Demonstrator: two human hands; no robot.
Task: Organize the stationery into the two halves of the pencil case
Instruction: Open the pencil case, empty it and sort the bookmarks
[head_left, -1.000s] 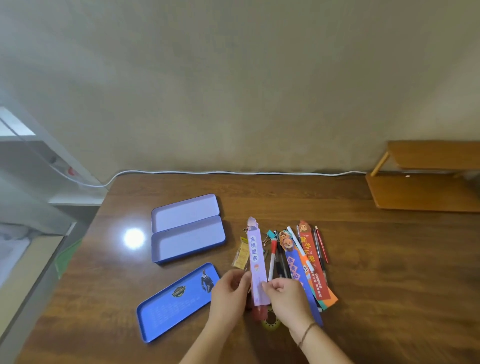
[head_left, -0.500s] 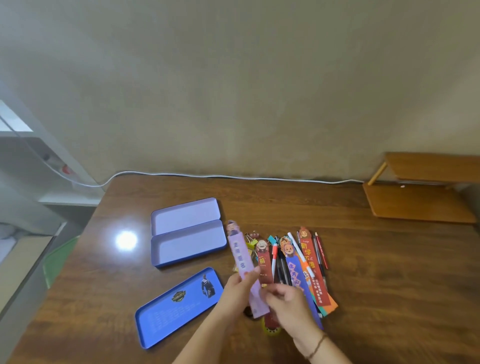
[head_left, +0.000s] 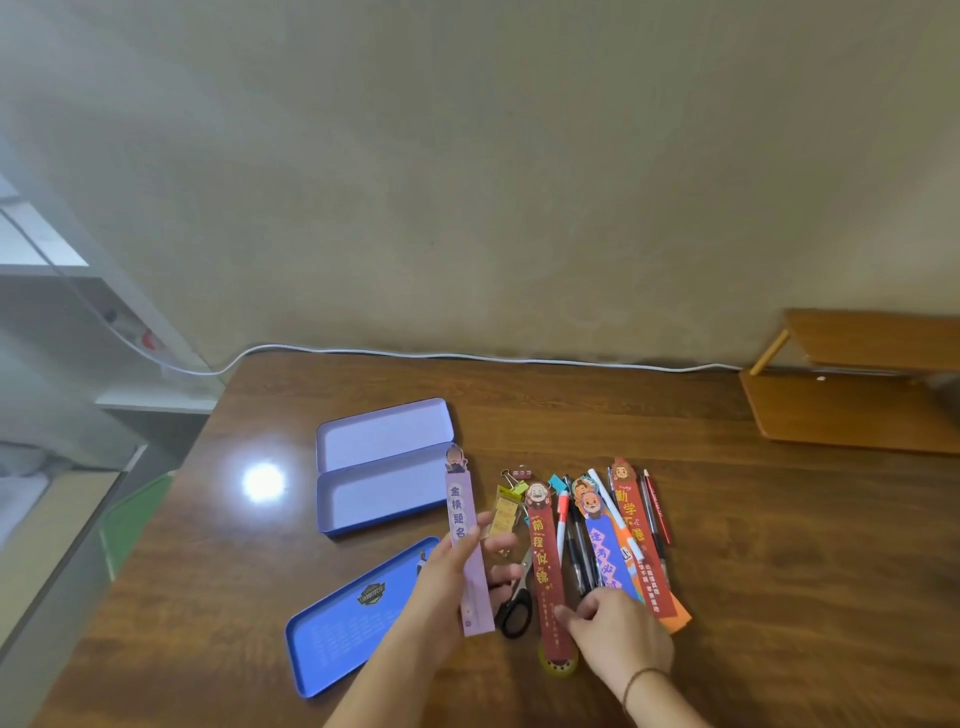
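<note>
An open lilac pencil case (head_left: 384, 467) lies on the wooden desk, both halves face up with nothing in them. My left hand (head_left: 457, 566) grips a lilac bookmark (head_left: 464, 519), lifted just right of the case's near half. A dark red bookmark (head_left: 545, 566) lies in the stationery pile, and my right hand (head_left: 613, 631) rests on its lower end, fingers curled. The pile also holds pens (head_left: 574, 540), black-handled scissors (head_left: 514, 603), binder clips (head_left: 514, 480), a blue bookmark (head_left: 602, 551) and a red-orange one (head_left: 636, 535).
A blue tin lid (head_left: 348, 623) lies near the desk's front left. A roll of tape (head_left: 558, 667) peeks out under the dark red bookmark. A white cable (head_left: 467, 356) runs along the back edge. A wooden stand (head_left: 852, 400) sits at the right.
My left hand has carried the lilac bookmark leftward out of the pile, toward the case. My right hand let go of it and dropped onto the dark red bookmark, which is now uncovered.
</note>
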